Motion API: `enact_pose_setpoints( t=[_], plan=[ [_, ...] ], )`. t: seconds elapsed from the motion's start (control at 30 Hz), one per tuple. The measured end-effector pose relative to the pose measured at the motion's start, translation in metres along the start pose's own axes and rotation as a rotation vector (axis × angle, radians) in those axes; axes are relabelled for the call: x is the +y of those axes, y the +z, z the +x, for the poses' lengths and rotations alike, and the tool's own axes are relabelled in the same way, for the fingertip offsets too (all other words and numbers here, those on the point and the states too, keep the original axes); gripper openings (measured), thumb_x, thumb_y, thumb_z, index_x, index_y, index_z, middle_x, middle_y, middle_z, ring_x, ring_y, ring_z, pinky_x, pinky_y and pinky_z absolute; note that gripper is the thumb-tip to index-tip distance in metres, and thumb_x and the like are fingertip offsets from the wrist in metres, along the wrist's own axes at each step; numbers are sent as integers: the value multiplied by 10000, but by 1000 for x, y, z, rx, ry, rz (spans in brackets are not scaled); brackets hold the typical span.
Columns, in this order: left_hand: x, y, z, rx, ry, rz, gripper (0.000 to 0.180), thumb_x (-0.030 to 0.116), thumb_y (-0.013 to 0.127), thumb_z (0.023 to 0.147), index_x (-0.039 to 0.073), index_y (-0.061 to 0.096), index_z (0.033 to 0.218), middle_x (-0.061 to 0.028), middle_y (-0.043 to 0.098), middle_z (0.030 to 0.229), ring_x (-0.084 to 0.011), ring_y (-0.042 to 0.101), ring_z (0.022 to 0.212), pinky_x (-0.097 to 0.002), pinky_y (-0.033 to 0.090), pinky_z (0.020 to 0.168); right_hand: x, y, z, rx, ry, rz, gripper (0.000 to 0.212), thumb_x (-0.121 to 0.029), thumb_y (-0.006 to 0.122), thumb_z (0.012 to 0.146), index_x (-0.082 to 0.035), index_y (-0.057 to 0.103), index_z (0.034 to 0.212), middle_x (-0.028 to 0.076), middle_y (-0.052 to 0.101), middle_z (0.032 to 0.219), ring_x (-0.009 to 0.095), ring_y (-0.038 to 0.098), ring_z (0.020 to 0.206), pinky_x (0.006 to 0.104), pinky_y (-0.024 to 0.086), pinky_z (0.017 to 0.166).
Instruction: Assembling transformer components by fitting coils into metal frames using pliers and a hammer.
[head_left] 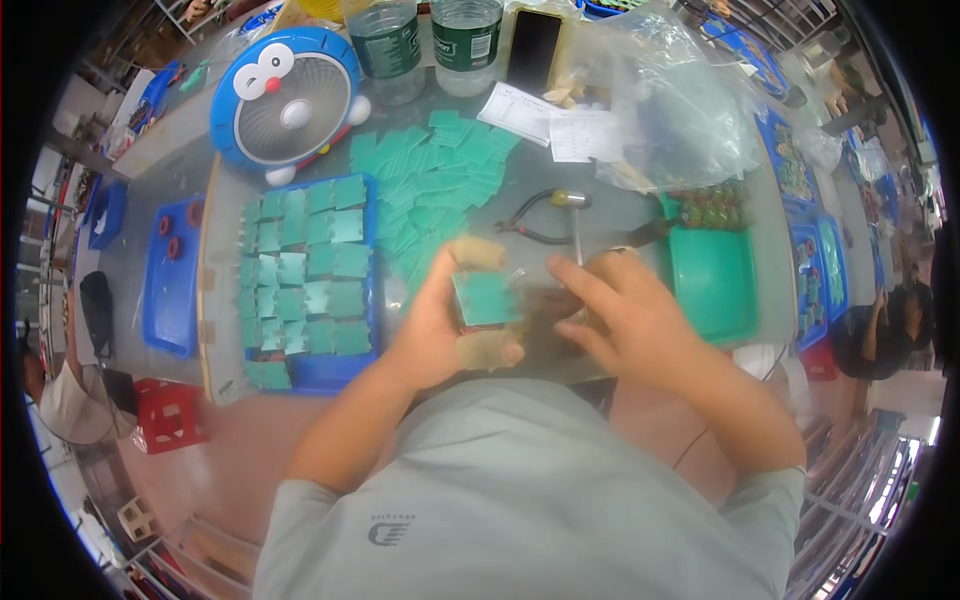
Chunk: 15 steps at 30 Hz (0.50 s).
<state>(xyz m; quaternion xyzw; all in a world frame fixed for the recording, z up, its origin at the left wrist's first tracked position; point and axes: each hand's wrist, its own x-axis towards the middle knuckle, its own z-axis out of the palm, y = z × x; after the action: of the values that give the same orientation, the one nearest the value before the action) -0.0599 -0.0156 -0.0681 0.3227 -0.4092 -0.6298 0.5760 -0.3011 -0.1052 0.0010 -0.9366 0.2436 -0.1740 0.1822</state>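
Observation:
My left hand [425, 325] is closed around a small block with a square green sheet [483, 298] on top. Tan coverings wrap some of its fingers. To the right, my right hand [630, 310] has its thumb and index finger apart, slightly blurred, with nothing visible between them. A small hammer [572, 199] with a metal head lies just beyond those fingertips, its thin shaft running toward them; the lower end is hidden. Beside it are dark-handled pliers [535, 218]. Loose green sheets [440, 165] are heaped beyond my left hand.
A blue tray [372, 265] at left holds rows of green-topped pieces. At right stands a green tray [712, 285], with coil-like parts [712, 207] behind it. Farther back are a blue fan [288, 105], bottles [467, 45], a phone [535, 48], paper slips [583, 135] and a plastic bag [680, 95].

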Motion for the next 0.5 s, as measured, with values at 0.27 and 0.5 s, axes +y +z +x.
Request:
enact_pose_setpoints(
  t=[0.27,0.5],
  plan=[
    [4,1,-1,47,37,220,848,138,981,714,109,439,1367,-57,504,1307,-161,518,1223,-362,492,990,-5,-8,3,-61,11,-20,610,-197,829,833,-139,623,1404,113,587,977,311,582,911,414,503,792],
    [-5,-1,4,115,471,630,776,200,978,714,66,484,1297,-75,629,1164,-141,631,907,-321,519,701,-24,-27,1,-63,109,-108,616,-191,831,831,-99,619,1402,118,602,989,315,586,917,419,511,796]
  ],
)
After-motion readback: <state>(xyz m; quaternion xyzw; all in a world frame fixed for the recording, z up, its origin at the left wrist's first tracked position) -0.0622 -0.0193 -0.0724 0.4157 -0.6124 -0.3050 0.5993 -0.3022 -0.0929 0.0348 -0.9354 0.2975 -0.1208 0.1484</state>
